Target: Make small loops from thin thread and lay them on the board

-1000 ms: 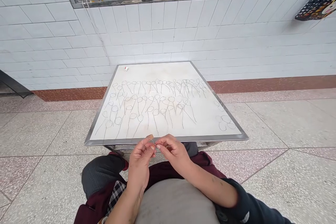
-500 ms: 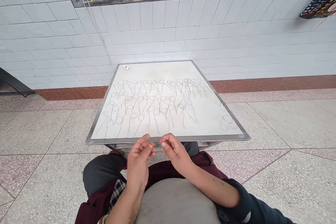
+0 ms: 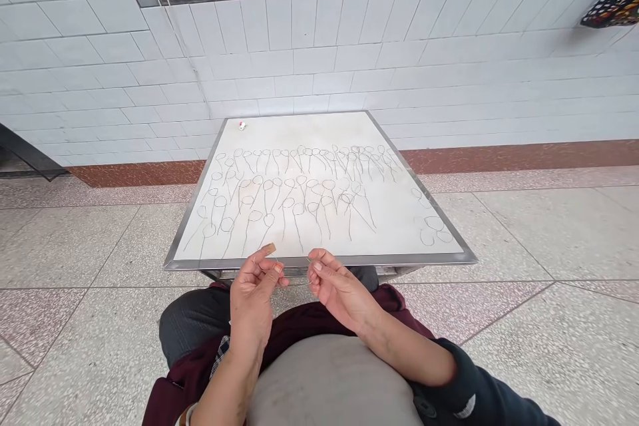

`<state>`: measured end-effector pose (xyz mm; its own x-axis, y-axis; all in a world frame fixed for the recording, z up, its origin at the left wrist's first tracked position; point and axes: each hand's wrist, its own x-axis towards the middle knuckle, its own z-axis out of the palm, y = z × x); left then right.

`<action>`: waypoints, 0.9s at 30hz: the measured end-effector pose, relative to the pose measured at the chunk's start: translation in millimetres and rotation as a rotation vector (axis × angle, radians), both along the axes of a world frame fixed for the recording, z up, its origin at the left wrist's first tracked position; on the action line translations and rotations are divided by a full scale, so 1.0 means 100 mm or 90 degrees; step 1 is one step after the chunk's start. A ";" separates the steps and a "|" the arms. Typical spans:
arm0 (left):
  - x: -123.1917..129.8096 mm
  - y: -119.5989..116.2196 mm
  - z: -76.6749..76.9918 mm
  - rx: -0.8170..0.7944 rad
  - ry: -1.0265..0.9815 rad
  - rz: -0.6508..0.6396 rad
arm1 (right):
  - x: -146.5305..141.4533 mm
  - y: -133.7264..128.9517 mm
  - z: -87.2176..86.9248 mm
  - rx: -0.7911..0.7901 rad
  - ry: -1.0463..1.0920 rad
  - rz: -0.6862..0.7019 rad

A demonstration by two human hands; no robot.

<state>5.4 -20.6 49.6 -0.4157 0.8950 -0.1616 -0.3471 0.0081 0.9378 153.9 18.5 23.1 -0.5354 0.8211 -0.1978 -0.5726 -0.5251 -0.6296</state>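
Observation:
Just past the front edge of the white table (image 3: 399,239), my left hand (image 3: 255,289) is closed in a pinch on a thin wire (image 3: 277,261). Its index finger sticks out, with something tan at the tip. Facing it across a small gap, my right hand (image 3: 342,289) also pinches thin wire, whose end shows faintly at the fingertips. Whether both hands grip one piece I cannot tell. In rows over the table lie several wire loops with long tails (image 3: 269,219).
Several plain wire rings (image 3: 434,229) lie at the table's right side. A small white and red item (image 3: 242,126) sits near the back left corner. A metal frame (image 3: 319,259) edges the table. Behind it stands a tiled wall (image 3: 309,60) with a barred window.
My hands have moved apart, the left one shifting left and slightly up. The thin wire that spanned the gap between the fingertips is now only faintly visible.

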 end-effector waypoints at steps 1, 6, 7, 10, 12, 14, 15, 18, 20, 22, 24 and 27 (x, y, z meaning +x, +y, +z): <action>-0.01 0.00 0.01 -0.003 0.008 0.002 | 0.01 0.00 -0.01 -0.009 -0.012 0.014; -0.03 -0.02 0.04 -0.017 0.051 0.000 | 0.03 0.00 -0.05 0.069 -0.151 0.054; -0.04 -0.02 0.05 -0.014 0.053 0.007 | 0.03 0.00 -0.05 0.077 -0.156 0.030; -0.05 0.00 0.09 0.010 0.052 0.046 | 0.02 -0.02 -0.03 0.044 -0.108 -0.039; -0.07 0.03 0.14 0.034 0.053 0.073 | 0.01 -0.03 -0.01 0.008 -0.058 -0.046; -0.09 0.05 0.18 0.055 0.060 0.086 | 0.01 -0.05 0.01 0.001 -0.027 -0.041; -0.10 0.07 0.20 0.062 0.063 0.087 | 0.00 -0.06 0.02 0.010 -0.022 -0.045; -0.12 0.08 0.25 0.062 0.079 0.081 | 0.00 -0.07 0.02 0.049 -0.030 -0.079; -0.12 0.09 0.27 0.056 0.081 0.082 | 0.00 -0.08 0.01 0.052 -0.029 -0.092; -0.12 0.10 0.27 0.055 0.074 0.090 | 0.00 -0.08 0.01 0.040 -0.020 -0.087; -0.13 0.11 0.28 0.058 0.069 0.102 | 0.01 -0.08 0.01 0.040 -0.016 -0.081; -0.15 0.13 0.30 0.053 0.092 0.071 | 0.04 -0.06 0.04 0.054 -0.024 -0.078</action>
